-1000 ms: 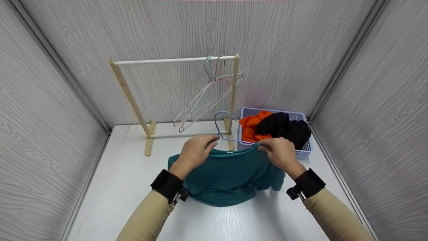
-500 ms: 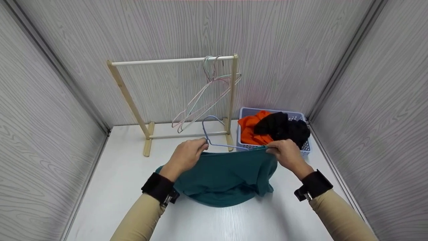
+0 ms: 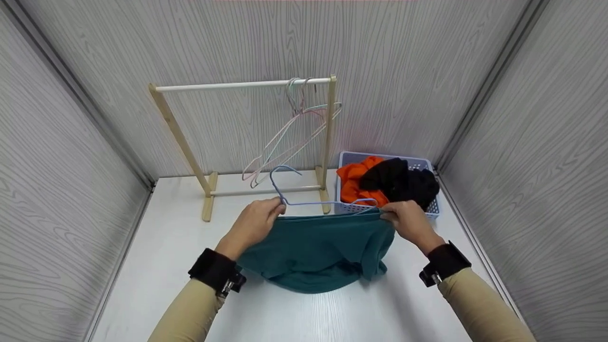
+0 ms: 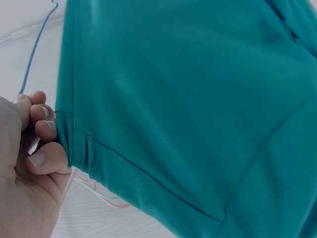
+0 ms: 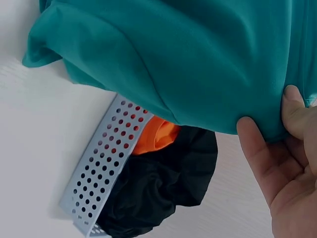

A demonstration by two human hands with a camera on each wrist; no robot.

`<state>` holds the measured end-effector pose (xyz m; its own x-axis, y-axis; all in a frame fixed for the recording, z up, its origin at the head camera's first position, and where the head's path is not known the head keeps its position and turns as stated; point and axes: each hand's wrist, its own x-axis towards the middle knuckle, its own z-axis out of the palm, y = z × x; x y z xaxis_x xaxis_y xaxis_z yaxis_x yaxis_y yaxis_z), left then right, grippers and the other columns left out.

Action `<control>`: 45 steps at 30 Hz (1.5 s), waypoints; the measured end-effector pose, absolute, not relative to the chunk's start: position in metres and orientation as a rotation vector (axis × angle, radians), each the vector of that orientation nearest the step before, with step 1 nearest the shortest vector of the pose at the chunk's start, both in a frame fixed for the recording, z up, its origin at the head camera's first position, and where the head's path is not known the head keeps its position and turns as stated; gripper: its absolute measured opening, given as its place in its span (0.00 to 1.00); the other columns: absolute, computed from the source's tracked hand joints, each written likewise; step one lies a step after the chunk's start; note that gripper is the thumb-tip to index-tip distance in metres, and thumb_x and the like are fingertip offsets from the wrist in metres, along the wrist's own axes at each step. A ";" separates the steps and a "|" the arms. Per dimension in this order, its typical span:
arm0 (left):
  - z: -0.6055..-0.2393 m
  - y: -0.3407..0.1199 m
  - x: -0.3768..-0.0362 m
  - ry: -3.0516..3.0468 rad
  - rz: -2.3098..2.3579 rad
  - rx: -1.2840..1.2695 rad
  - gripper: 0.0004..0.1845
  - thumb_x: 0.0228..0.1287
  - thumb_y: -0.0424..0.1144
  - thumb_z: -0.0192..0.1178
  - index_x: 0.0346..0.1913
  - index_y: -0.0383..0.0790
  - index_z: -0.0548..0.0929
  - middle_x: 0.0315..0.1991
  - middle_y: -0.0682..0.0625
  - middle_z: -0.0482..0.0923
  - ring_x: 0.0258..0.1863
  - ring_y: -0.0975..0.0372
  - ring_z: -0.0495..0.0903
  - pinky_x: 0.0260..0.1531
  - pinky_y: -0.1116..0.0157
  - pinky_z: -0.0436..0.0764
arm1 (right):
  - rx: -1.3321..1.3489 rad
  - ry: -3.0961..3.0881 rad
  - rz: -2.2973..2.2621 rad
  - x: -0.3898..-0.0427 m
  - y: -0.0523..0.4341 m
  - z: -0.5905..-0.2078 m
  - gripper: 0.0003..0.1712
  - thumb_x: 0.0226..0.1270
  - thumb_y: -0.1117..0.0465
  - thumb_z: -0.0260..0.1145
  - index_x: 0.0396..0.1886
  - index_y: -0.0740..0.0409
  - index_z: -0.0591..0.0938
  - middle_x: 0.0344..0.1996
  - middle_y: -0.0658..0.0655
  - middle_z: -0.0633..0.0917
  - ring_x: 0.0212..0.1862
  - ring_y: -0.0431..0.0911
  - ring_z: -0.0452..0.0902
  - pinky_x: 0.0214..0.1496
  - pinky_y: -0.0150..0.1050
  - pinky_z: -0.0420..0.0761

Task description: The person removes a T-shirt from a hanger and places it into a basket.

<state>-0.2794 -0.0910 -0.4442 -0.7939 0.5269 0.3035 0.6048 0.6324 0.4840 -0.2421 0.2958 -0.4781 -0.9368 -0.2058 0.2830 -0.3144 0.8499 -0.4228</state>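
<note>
both hands (image 3: 251, 223) (image 3: 406, 219) raised apart, each grip pinched closed.

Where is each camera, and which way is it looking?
Head: worn on the head, looking forward and down at the table; shows both arms, the left hand and right hand holding up the teal shirt on a blue hanger.
Left wrist: on the left wrist, looking along that hand at the shirt; its fingers pinch the hem.
Right wrist: on the right wrist, looking up past that hand at the shirt and basket.
All three views share the teal shirt.
</note>
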 end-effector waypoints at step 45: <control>-0.421 -0.005 -0.304 -2.693 -1.560 -0.853 0.13 0.79 0.44 0.43 0.42 0.42 0.76 0.23 0.53 0.73 0.21 0.48 0.81 0.12 0.70 0.73 | 1.137 -2.941 1.167 -0.222 0.129 -0.530 0.18 0.71 0.56 0.61 0.60 0.48 0.79 0.54 0.48 0.84 0.49 0.35 0.79 0.56 0.35 0.79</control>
